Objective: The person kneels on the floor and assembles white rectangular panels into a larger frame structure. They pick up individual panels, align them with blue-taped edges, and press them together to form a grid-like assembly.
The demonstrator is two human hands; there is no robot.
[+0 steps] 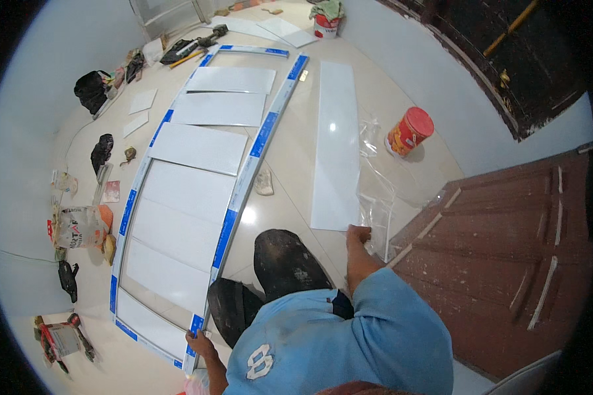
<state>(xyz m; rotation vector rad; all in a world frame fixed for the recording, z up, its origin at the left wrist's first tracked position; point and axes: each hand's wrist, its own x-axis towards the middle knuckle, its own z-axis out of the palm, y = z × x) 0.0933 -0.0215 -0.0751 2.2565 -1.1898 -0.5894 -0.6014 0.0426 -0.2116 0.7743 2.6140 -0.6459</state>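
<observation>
My left hand (199,343) is closed round the near end of a long rail (262,138) with blue protective film, lying along the right side of a door-like frame. At its far end this rail stands apart from the frame's short top piece (250,49). Several white panels (194,146) lie across the frame, with gaps between some. My right hand (358,234) grips the near right corner of a long white panel (335,145) on the floor, fingers partly hidden. Clear plastic wrap (375,204) lies along that panel's right edge.
A red tin (410,131) stands right of the long panel, near a brown wooden door (501,257). Tools and a black bag (91,91) lie along the left wall. A bucket with a green cloth (326,23) stands at the back. A small stone-like piece (264,182) lies beside the rail.
</observation>
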